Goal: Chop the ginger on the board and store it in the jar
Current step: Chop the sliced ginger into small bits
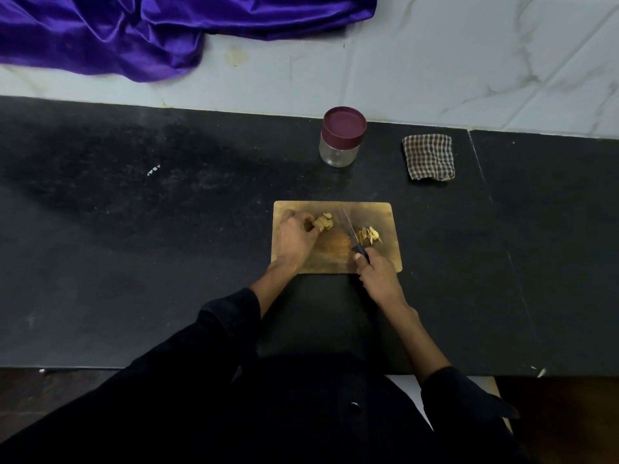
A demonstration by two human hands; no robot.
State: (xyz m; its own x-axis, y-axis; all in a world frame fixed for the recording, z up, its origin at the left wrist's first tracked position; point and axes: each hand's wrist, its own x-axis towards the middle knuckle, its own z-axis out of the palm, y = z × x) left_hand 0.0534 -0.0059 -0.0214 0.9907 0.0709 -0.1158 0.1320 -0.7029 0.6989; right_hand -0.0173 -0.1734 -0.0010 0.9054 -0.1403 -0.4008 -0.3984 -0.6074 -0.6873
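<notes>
A wooden chopping board (335,259) lies on the black counter. On its left part my left hand (296,237) grips a knobbly piece of ginger (324,222). My right hand (378,276) holds a knife (351,231) by its dark handle, the blade pointing away across the board between the whole ginger and a small heap of cut ginger slices (368,236) on the right. Behind the board stands a clear glass jar (341,137) with its maroon lid on.
A folded checked cloth (429,157) lies right of the jar. The black counter (150,246) stretches wide to the left and right of the board. A purple satin cloth (134,28) drapes over the pale tiled ledge at the back left.
</notes>
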